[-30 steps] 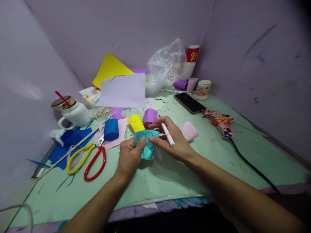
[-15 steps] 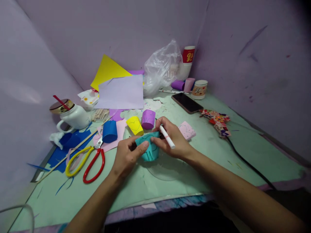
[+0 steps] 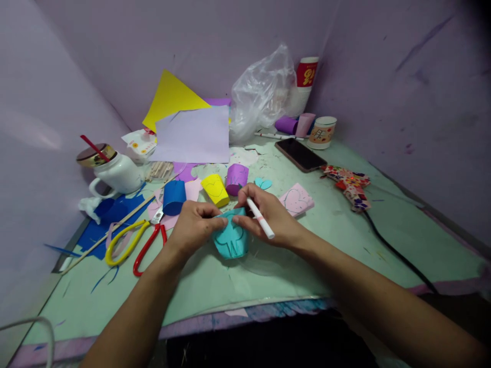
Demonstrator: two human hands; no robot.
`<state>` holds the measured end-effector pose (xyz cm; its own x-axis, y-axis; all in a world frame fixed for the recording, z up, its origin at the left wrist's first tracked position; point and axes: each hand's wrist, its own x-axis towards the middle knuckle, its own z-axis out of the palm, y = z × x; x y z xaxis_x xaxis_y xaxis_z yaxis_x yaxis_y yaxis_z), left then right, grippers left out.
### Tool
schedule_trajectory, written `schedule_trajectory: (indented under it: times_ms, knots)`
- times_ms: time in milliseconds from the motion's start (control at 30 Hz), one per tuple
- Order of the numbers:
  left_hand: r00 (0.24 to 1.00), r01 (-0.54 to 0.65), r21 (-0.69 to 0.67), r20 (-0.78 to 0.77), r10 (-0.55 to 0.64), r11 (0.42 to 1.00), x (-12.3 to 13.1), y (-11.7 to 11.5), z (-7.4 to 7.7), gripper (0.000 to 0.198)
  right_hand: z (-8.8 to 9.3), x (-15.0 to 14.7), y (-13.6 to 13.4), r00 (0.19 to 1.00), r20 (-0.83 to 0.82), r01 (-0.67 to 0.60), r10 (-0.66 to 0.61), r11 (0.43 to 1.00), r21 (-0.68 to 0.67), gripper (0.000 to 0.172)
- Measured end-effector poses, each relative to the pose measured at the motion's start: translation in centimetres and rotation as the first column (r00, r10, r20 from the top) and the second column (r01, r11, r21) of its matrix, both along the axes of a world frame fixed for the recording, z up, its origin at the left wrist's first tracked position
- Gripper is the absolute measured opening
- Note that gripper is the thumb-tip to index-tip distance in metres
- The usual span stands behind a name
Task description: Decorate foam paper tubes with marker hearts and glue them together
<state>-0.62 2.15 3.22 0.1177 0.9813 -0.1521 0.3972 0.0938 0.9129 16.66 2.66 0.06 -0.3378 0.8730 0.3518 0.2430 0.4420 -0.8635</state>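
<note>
Purple walls [image 3: 215, 30] closed in behind a table [image 3: 215, 289] spread with pale green covering. Near its middle, just above the surface, a turquoise paper cup shape [image 3: 231, 246] with drawn dark lines was held between both hands. Left thumb and fingers were pinched on its upper left edge, the left hand [image 3: 195, 225] curled nearly closed. Across from it, the right hand [image 3: 276, 221] was half curled, its thumb against the upper right edge, a white marker [image 3: 260, 220] lodged between its fingers. Just beyond stood yellow [image 3: 216, 190] and purple [image 3: 237, 179] pieces, with a heart-marked pink piece [image 3: 296, 200] to the right. Leftward were a blue piece [image 3: 174, 198], red-and-yellow-handled scissors [image 3: 157, 217] and a white mug [image 3: 123, 176]. Farther right lay a smartphone [image 3: 301, 154]; a clear plastic bag [image 3: 258, 99] sat at the far side.
</note>
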Motion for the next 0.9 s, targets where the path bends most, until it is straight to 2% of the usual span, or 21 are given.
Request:
schedule_trajectory:
  times_ms: [67, 133, 167, 233, 300, 400, 533, 733, 900]
  knots:
    - [0.998, -0.039, -0.031, 0.037, 0.041, 0.999, -0.1, 0.2, -0.3, 0.012, 0.6, 0.2, -0.3, 0.993, -0.060, 0.101, -0.098, 0.994, 0.050, 0.018]
    - [0.995, -0.073, -0.047, 0.062, 0.076, 0.996, -0.1, 0.2, -0.5, 0.012, 1.2, 0.4, -0.8, 0.962, -0.216, 0.184, -0.168, 0.981, 0.059, 0.014]
    - [0.994, -0.085, -0.051, 0.071, 0.088, 0.995, 0.0, 0.3, -0.6, 0.012, 1.4, 0.5, -1.1, 0.944, -0.292, 0.179, -0.157, 0.982, 0.051, 0.019]
    - [0.992, -0.096, -0.062, 0.076, 0.100, 0.993, 0.1, 0.2, -0.7, 0.013, 1.5, 0.8, -1.6, 0.929, -0.364, 0.088, -0.062, 0.994, 0.057, 0.034]
    - [0.992, -0.096, -0.080, 0.072, 0.102, 0.992, 0.2, 0.1, -0.7, 0.013, 1.3, 0.9, -2.0, 0.952, -0.300, -0.027, 0.054, 0.995, 0.093, 0.039]
    - [0.991, -0.104, -0.088, 0.070, 0.110, 0.991, 0.2, -0.1, -0.8, 0.009, 1.0, 0.7, -2.5, 0.984, -0.103, -0.133, 0.145, 0.984, 0.118, 0.026]
    - [0.992, -0.108, -0.062, 0.066, 0.112, 0.992, 0.1, -0.2, -0.9, 0.012, 0.5, -0.1, -2.7, 0.994, 0.008, -0.112, 0.113, 0.979, 0.172, 0.008]
    - [0.994, -0.095, -0.061, 0.049, 0.098, 0.994, -0.1, 0.1, -1.1, 0.013, -0.4, -0.8, -2.6, 0.995, 0.034, -0.100, 0.094, 0.956, 0.277, 0.011]
    - [0.993, -0.096, -0.071, 0.060, 0.100, 0.993, -0.1, 0.3, -1.3, 0.007, -0.3, -0.7, -2.7, 0.996, 0.047, -0.091, 0.081, 0.955, 0.283, 0.007]
